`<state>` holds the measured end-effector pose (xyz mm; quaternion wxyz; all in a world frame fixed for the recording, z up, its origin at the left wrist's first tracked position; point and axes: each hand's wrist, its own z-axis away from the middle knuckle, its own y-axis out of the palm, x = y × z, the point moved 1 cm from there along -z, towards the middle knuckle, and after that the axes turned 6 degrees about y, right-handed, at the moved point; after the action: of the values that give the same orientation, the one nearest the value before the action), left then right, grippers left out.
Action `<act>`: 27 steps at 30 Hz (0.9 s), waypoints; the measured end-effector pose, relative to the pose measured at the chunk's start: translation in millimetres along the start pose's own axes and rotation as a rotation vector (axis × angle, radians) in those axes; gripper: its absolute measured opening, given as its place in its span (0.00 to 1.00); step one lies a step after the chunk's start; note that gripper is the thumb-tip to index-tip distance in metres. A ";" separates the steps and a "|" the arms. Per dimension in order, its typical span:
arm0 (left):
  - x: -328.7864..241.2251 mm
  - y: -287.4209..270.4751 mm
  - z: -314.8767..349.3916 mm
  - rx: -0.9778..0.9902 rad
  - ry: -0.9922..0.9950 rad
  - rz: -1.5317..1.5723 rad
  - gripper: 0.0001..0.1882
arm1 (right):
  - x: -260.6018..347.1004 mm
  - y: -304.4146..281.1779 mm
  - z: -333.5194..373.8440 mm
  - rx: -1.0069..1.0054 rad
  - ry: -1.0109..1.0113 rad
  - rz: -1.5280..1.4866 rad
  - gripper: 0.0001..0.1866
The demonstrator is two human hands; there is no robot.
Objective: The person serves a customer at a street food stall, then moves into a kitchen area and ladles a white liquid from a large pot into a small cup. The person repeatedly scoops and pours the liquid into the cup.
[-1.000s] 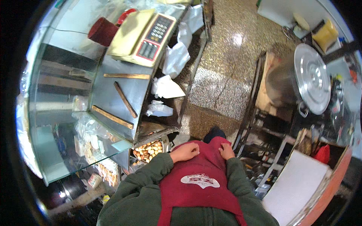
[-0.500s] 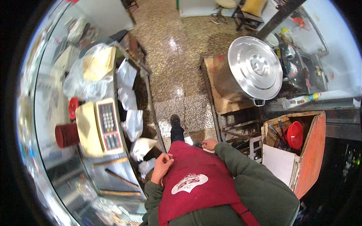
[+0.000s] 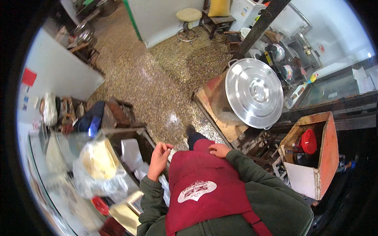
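Hanging apart, the left hand [image 3: 158,160] curls loosely beside the red apron [image 3: 222,188] and the right hand [image 3: 219,150] lies at its far right edge; whether either pinches anything, I cannot tell. Draped between them, the cloth looks light and soft, best gripped by its hem.

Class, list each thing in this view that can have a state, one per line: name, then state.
Apron: worn
Left hand: raised, fingers bent, nothing visible in it
Right hand: fingers curled, at the apron's edge; contact unclear
Large metal pot: covered
Pot lid: on the pot
Box: open at the top
Red bowl: inside the box
Round stool: upright, unoccupied
Clear plastic: crumpled
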<state>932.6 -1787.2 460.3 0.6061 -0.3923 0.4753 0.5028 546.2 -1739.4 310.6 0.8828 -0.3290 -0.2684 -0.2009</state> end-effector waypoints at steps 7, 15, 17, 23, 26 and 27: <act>-3.7 -50.4 -151.6 0.144 -0.109 -0.079 0.09 | 50.0 -76.6 -190.3 0.005 0.040 -0.049 0.23; -82.7 -152.8 -320.4 0.041 -0.044 -0.103 0.05 | 131.4 -214.0 -392.4 0.337 0.043 0.169 0.25; -93.6 -180.1 -369.2 0.043 -0.015 -0.175 0.03 | 130.3 -239.7 -436.8 0.399 0.019 0.234 0.28; -99.5 -238.5 -523.5 0.347 0.078 -0.268 0.11 | 99.9 -266.9 -549.6 0.719 0.192 -0.243 0.34; -130.0 -286.4 -602.6 0.459 0.155 -0.262 0.12 | 133.8 -300.3 -603.6 0.474 0.030 0.043 0.39; -144.8 -309.1 -630.4 0.475 0.141 -0.320 0.11 | 157.4 -308.6 -620.6 0.428 0.305 -0.255 0.39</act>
<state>1115.7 -2480.2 448.6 0.7178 -0.3436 0.5528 0.2472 716.3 -2411.8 155.1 0.9299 -0.0649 -0.2081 -0.2962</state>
